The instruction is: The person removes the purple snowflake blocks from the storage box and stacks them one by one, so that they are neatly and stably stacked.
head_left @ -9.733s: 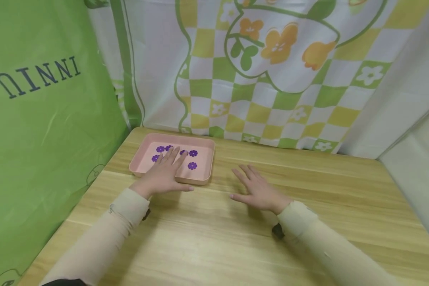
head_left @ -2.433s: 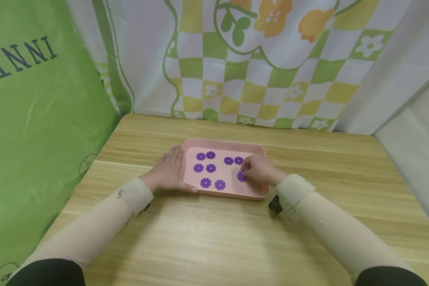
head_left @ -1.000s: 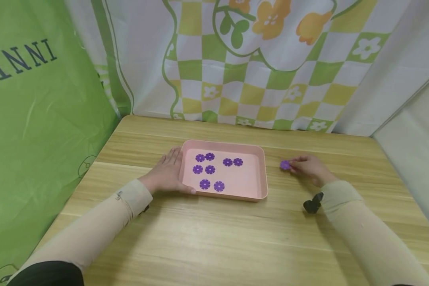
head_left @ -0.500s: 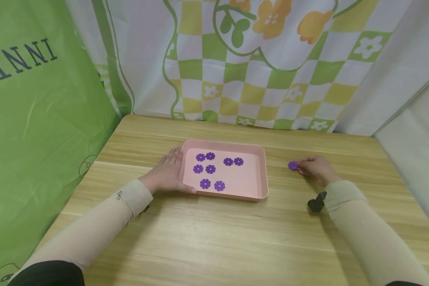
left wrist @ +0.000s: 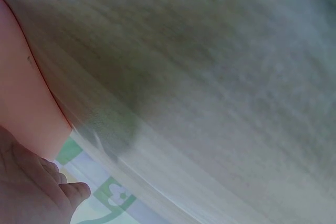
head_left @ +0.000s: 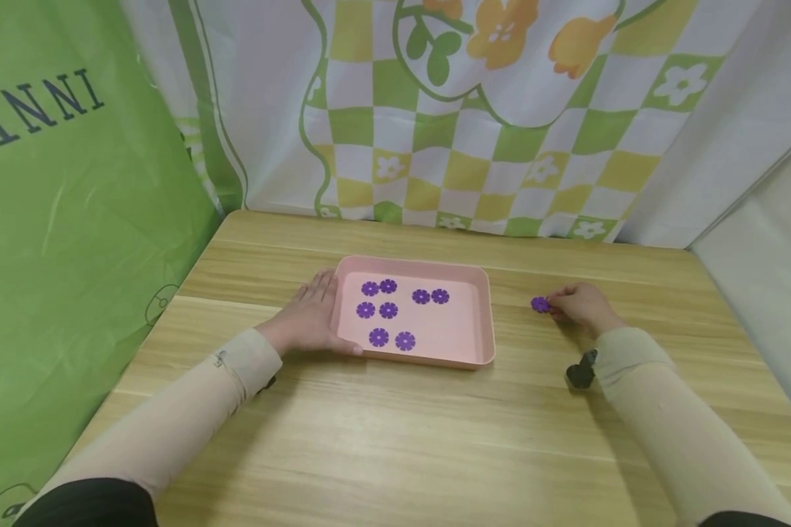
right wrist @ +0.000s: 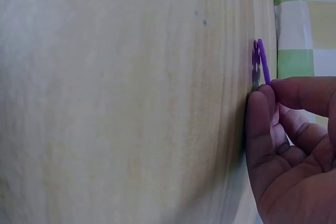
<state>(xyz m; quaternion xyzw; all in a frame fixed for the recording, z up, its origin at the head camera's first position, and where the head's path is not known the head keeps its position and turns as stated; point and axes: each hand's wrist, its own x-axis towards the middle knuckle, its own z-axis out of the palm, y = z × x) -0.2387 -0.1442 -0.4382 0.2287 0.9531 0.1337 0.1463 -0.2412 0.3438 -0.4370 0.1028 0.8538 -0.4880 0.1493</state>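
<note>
My left hand (head_left: 306,316) lies along the left end of a shallow pink tray (head_left: 455,362), fingers straight against the wall and thumb at the near corner. In the left wrist view, part of the hand (left wrist: 31,187) shows beside the tray's wall (left wrist: 26,87). To the right of the tray, my right hand (head_left: 583,306) pinches a purple notched snowflake disc (head_left: 540,304) between thumb and fingertips. The right wrist view shows this disc (right wrist: 264,62) edge-on, close over the table. Several like discs (head_left: 387,310) lie flat in the tray, mostly in its left half.
The tray stands on a wood-grain table (head_left: 382,439). Behind it hangs a checked, flowered curtain (head_left: 474,168); a green lettered sheet (head_left: 72,241) borders the left side, a pale panel (head_left: 764,219) the right. A small black device (head_left: 580,373) sits at my right wrist.
The tray has moved right to mid-table since the earliest frame, my left hand now at its side. My right hand has taken a disc out rightward; it barely moves over the last half second.
</note>
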